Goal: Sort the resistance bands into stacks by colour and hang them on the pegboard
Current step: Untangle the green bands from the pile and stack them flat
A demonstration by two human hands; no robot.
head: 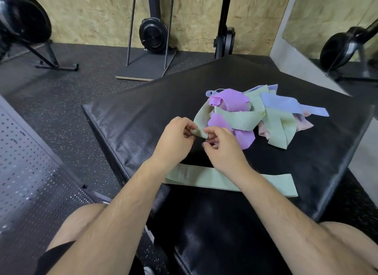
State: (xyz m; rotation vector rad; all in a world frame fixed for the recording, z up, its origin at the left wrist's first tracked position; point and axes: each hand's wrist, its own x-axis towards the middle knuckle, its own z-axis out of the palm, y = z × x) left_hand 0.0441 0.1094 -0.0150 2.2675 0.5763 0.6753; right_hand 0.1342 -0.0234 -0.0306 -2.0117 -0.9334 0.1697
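Green band in hand: one pale green band (201, 119) is lifted at its near end and still runs back into the mixed pile (274, 119), so I judge it is being pulled free of the tangle.
Left hand: the left hand (173, 137) pinches that end, its fingers (189, 129) curled narrow round the fold.
Right hand: the right hand (227, 151) pinches the same end from the other side, probably to open the loop flat.
Green stack: flat green bands (255, 182) lie near the front edge, under the wrists, well apart from the pile; this band probably goes there.
Pile colours: purple (231, 102), blue (282, 103), pink (304, 125) and more green, overlapping.
Tabletop: black and padded (143, 115), it carries the pile and the stack.
Pegboard: it lies low at the left (30, 162); no band hangs on it.
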